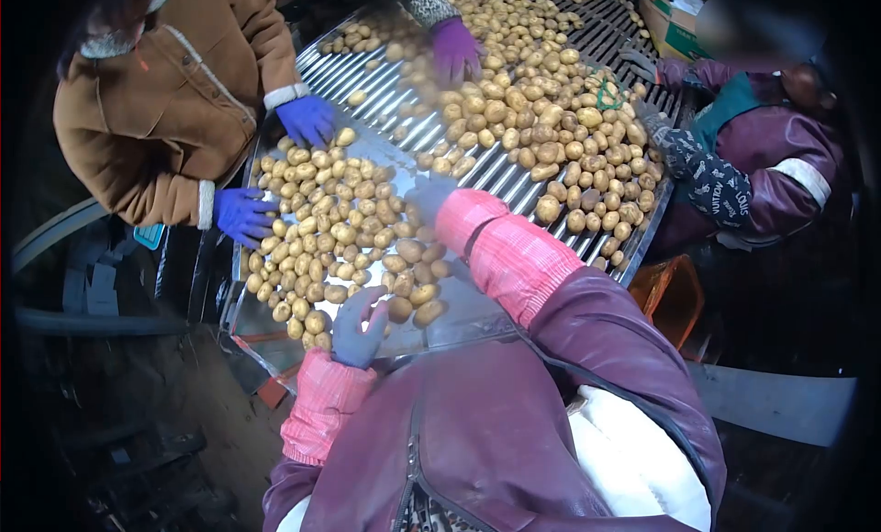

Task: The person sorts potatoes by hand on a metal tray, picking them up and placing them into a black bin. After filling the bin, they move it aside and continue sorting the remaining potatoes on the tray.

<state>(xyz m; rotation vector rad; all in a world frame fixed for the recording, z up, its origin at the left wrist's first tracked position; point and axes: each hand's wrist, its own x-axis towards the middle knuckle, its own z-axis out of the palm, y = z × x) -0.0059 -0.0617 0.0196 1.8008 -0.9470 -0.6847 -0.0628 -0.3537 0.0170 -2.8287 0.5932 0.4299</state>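
Note:
My left hand (356, 332), in a grey glove, rests at the near edge of the metal sorting tray (468, 316). Its thumb and fingers form an open curve beside the potatoes (321, 215), with no potato visible in its grasp. Farther up, my right hand (429, 198), also gloved in grey, reaches over the right side of the potato pile. Motion smears its fingers, so whether it holds a potato is hidden. A few larger potatoes (429, 312) lie between my two hands.
Metal rollers (523, 179) carry many more potatoes beyond the tray. A co-worker's purple-blue gloves (246, 215) work at the left, and a purple glove (456, 50) reaches in from the back. Another person's patterned sleeve (702, 169) is at right, near an orange container (668, 293).

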